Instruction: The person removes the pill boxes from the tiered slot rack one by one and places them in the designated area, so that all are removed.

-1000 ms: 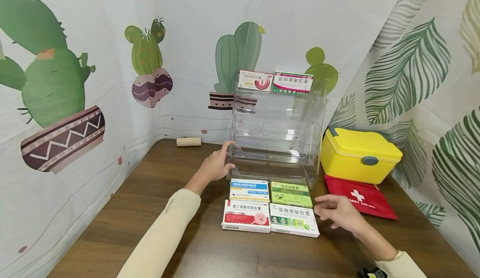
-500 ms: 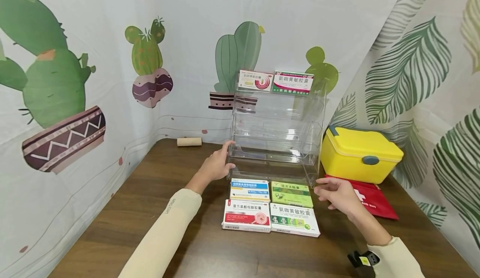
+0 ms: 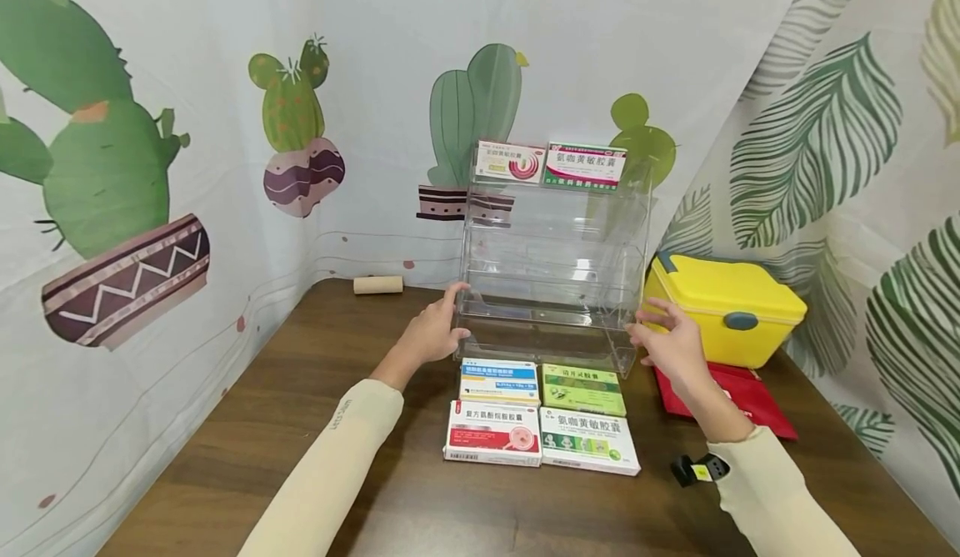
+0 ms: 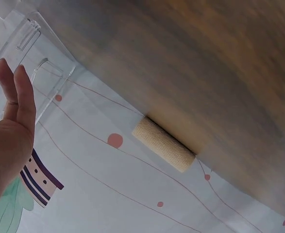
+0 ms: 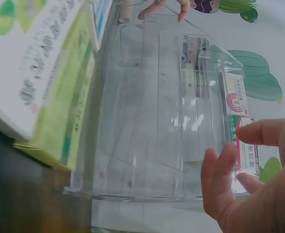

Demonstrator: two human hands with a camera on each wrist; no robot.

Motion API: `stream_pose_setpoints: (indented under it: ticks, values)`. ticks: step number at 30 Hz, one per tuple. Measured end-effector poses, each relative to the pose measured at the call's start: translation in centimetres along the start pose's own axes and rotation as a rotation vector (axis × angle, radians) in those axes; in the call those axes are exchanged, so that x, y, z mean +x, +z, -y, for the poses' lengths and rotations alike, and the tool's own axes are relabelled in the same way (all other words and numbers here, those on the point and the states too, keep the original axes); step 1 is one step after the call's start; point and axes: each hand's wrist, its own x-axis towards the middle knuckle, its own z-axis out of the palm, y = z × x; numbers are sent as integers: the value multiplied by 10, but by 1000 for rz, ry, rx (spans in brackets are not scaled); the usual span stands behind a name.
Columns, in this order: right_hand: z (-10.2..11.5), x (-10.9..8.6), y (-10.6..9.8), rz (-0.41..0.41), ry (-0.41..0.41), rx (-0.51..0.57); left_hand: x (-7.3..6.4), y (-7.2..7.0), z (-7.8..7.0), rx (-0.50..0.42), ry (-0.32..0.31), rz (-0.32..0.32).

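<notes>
A clear acrylic tiered rack point(image 3: 555, 282) stands on the table, holding two medicine boxes on its top tier: a white-and-red box point(image 3: 511, 163) and a green-and-magenta box point(image 3: 585, 167). My left hand point(image 3: 433, 328) touches the rack's left side, its fingers extended and thumb toward the front. My right hand point(image 3: 675, 344) is at the rack's right edge, thumb and fingers spread with a gap between them in the right wrist view. In front of the rack lie a blue-and-white box point(image 3: 499, 381), a green box point(image 3: 583, 388), a red-and-white box point(image 3: 492, 433) and a white-and-green box point(image 3: 588, 440).
To the right stands a yellow lidded case point(image 3: 723, 307) with a grey latch. A red first aid pouch point(image 3: 765, 411) lies in front of it, partly behind my right arm. A beige roll point(image 3: 378, 284) rests at the table's back left, by the printed curtain point(image 3: 375, 82).
My right hand has moved forward from beside the front boxes to the rack's right edge. The left hand, rack and boxes have stayed in place.
</notes>
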Motion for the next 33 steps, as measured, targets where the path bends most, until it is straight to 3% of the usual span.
stream_pose_setpoints:
  ticks: [6,11,19,26,33]
  values:
    - [14,18,6,-90,-6,49,-1,-1,1,-7,-14,20]
    - [24,36,9,-155,-41,85,-1,-1,2,-2,-16,-1]
    - [42,60,17,-180,-54,133,0,1,-2,30,-37,38]
    - [67,78,23,-182,-65,139,1,2,-5,32,-48,46]
    - [84,105,31,-235,-71,183,2,1,-3,46,-49,42]
